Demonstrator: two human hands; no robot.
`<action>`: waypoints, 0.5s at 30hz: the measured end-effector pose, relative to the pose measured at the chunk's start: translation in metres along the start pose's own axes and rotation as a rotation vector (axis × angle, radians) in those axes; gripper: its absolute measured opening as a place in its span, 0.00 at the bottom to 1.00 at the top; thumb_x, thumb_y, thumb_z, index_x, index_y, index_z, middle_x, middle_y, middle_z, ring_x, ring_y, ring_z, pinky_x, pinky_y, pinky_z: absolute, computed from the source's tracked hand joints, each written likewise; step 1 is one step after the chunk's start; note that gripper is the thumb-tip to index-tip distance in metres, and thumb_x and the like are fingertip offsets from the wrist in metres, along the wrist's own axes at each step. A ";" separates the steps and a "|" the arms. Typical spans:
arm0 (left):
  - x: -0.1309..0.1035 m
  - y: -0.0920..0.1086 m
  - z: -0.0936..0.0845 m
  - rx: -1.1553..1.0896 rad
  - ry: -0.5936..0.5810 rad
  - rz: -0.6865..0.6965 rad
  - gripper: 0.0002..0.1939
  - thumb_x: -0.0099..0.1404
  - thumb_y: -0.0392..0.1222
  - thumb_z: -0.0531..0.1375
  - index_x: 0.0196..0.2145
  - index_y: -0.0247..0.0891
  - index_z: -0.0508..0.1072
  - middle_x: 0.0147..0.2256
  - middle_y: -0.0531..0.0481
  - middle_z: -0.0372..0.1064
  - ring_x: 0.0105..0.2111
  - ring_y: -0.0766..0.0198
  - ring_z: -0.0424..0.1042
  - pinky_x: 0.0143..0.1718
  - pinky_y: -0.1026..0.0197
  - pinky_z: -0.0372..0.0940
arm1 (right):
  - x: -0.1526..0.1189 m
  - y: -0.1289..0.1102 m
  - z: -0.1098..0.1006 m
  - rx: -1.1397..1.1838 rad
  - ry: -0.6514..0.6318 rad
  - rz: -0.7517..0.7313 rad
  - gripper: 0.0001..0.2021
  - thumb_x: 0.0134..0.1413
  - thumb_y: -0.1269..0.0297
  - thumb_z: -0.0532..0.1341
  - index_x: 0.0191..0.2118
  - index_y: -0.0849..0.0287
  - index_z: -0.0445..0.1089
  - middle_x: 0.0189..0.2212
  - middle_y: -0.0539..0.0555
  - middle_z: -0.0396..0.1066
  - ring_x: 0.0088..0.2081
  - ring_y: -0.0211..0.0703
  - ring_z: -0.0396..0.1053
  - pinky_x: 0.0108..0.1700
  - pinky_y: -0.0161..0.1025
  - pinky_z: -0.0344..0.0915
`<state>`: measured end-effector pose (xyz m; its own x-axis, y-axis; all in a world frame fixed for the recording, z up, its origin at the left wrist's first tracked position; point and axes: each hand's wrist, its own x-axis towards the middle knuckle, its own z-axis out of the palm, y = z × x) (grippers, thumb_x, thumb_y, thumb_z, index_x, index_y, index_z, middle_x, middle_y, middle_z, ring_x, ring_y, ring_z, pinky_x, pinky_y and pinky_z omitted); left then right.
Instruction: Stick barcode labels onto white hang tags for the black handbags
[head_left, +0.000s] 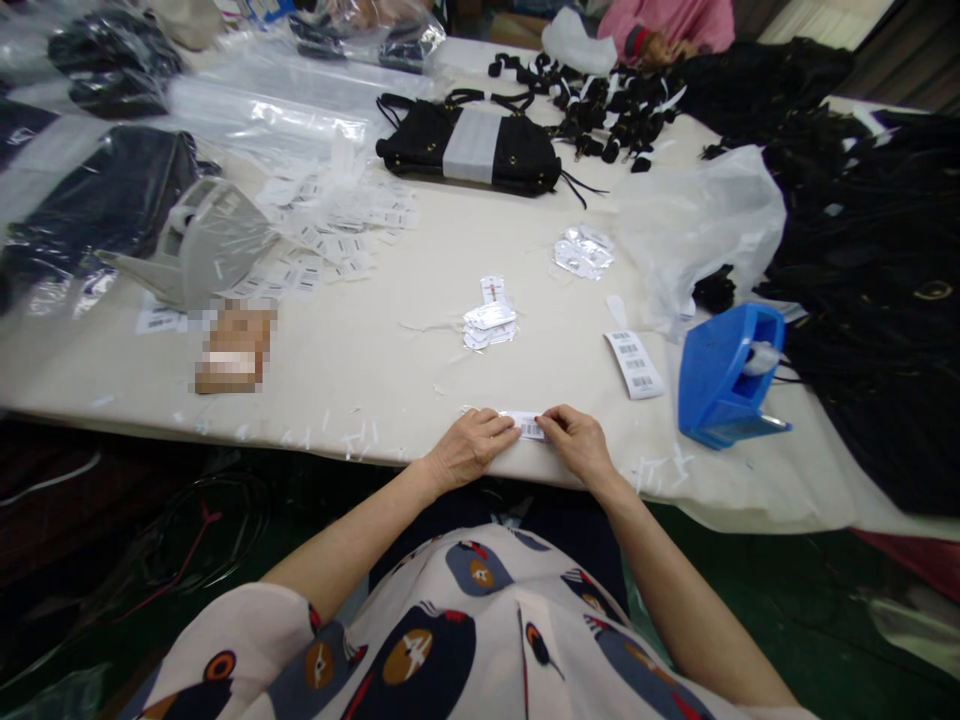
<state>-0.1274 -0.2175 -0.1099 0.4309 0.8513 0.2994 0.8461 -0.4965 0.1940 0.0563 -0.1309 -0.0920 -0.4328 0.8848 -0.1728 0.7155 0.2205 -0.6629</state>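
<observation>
At the table's front edge, a small white barcode label [531, 427] lies between my hands. My left hand [478, 443] presses its fingers on the label's left end. The right end is pinched between thumb and fingers of my right hand [576, 440]. Just beyond is a small pile of white tags [490, 322]. To the right lies a strip of barcode stickers [634, 364], beside a blue tape dispenser [724, 380]. Another heap of shiny white tags [583, 251] sits farther back.
A black bag with a white band [472, 145] lies at the back. Many loose labels [330, 235] spread near a grey tape dispenser [202, 245]. Black fabric items [885, 300] are heaped at right, near a clear plastic bag [709, 225]. Across the table is a person's pink sleeve [705, 22].
</observation>
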 end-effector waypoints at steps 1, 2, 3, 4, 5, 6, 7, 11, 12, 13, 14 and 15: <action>0.000 0.000 0.000 0.007 -0.005 0.002 0.14 0.66 0.37 0.46 0.47 0.37 0.65 0.43 0.46 0.67 0.38 0.63 0.62 0.38 0.60 0.58 | 0.000 -0.001 0.000 -0.017 0.004 -0.003 0.12 0.50 0.56 0.54 0.28 0.57 0.69 0.24 0.50 0.71 0.27 0.39 0.66 0.31 0.35 0.58; 0.000 0.001 0.000 0.013 -0.012 0.003 0.14 0.66 0.36 0.46 0.47 0.37 0.65 0.43 0.45 0.66 0.39 0.63 0.62 0.38 0.60 0.58 | 0.000 -0.002 0.000 -0.034 0.005 -0.007 0.12 0.51 0.56 0.54 0.28 0.57 0.69 0.24 0.50 0.71 0.27 0.39 0.66 0.32 0.35 0.58; 0.001 0.001 -0.001 0.019 -0.019 0.004 0.14 0.66 0.36 0.46 0.47 0.37 0.65 0.43 0.45 0.66 0.38 0.63 0.62 0.38 0.60 0.58 | -0.001 -0.003 0.000 -0.055 0.007 -0.009 0.12 0.51 0.56 0.54 0.28 0.57 0.69 0.25 0.51 0.71 0.27 0.39 0.67 0.32 0.35 0.58; 0.001 0.001 -0.001 0.026 -0.028 0.004 0.14 0.66 0.36 0.46 0.47 0.37 0.65 0.43 0.45 0.66 0.38 0.63 0.62 0.37 0.60 0.58 | -0.001 -0.004 0.000 -0.082 0.009 -0.011 0.12 0.52 0.57 0.54 0.29 0.57 0.69 0.25 0.51 0.72 0.27 0.40 0.67 0.32 0.35 0.58; 0.001 0.001 -0.001 0.034 -0.038 0.003 0.14 0.66 0.36 0.46 0.47 0.37 0.65 0.43 0.45 0.66 0.38 0.62 0.62 0.37 0.59 0.58 | -0.001 -0.006 0.000 -0.120 0.013 -0.014 0.11 0.52 0.57 0.54 0.29 0.57 0.70 0.26 0.51 0.72 0.28 0.40 0.67 0.32 0.35 0.58; 0.002 0.001 -0.001 0.043 -0.047 0.003 0.14 0.66 0.36 0.46 0.47 0.37 0.65 0.43 0.45 0.66 0.38 0.62 0.61 0.37 0.59 0.58 | -0.002 -0.007 0.000 -0.171 0.020 -0.018 0.11 0.52 0.58 0.54 0.29 0.57 0.69 0.26 0.51 0.72 0.29 0.41 0.68 0.33 0.36 0.58; 0.002 0.001 -0.002 0.051 -0.056 0.002 0.14 0.66 0.36 0.47 0.47 0.37 0.65 0.43 0.45 0.65 0.38 0.61 0.61 0.36 0.59 0.57 | -0.003 -0.009 0.000 -0.235 0.040 -0.013 0.10 0.53 0.58 0.54 0.30 0.57 0.69 0.27 0.52 0.72 0.29 0.42 0.68 0.33 0.36 0.58; 0.003 0.002 -0.003 0.053 -0.077 0.000 0.14 0.65 0.36 0.47 0.47 0.37 0.65 0.43 0.45 0.65 0.38 0.61 0.61 0.36 0.58 0.57 | -0.011 -0.014 0.005 -0.487 0.252 -0.005 0.13 0.53 0.59 0.55 0.39 0.63 0.67 0.26 0.57 0.71 0.31 0.47 0.67 0.35 0.41 0.58; 0.004 0.002 -0.004 0.047 -0.078 -0.005 0.14 0.65 0.36 0.47 0.47 0.37 0.65 0.43 0.45 0.65 0.38 0.61 0.61 0.36 0.58 0.57 | -0.016 -0.014 0.007 -0.516 0.298 -0.068 0.13 0.54 0.60 0.54 0.40 0.64 0.67 0.28 0.59 0.71 0.34 0.48 0.67 0.36 0.42 0.58; 0.004 0.002 -0.004 0.041 -0.080 -0.011 0.14 0.65 0.36 0.47 0.46 0.37 0.65 0.42 0.45 0.65 0.38 0.61 0.61 0.37 0.58 0.57 | -0.021 -0.014 0.010 -0.531 0.313 -0.170 0.13 0.55 0.62 0.53 0.41 0.64 0.67 0.31 0.60 0.72 0.38 0.49 0.66 0.40 0.43 0.58; 0.004 0.003 -0.004 0.034 -0.083 -0.017 0.13 0.66 0.36 0.47 0.46 0.38 0.65 0.42 0.45 0.65 0.38 0.61 0.61 0.37 0.58 0.57 | -0.028 -0.013 0.012 -0.538 0.297 -0.295 0.13 0.57 0.63 0.51 0.43 0.64 0.66 0.36 0.61 0.72 0.42 0.49 0.65 0.44 0.45 0.57; 0.003 0.003 -0.004 0.028 -0.085 -0.023 0.13 0.66 0.37 0.47 0.46 0.38 0.65 0.41 0.45 0.65 0.39 0.61 0.61 0.37 0.58 0.57 | -0.034 -0.012 0.015 -0.543 0.263 -0.412 0.14 0.58 0.64 0.50 0.46 0.63 0.66 0.42 0.62 0.70 0.47 0.49 0.63 0.49 0.47 0.54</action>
<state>-0.1249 -0.2166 -0.1046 0.4358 0.8742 0.2142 0.8638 -0.4731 0.1734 0.0547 -0.1698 -0.0890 -0.6283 0.7403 0.2391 0.7237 0.6690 -0.1695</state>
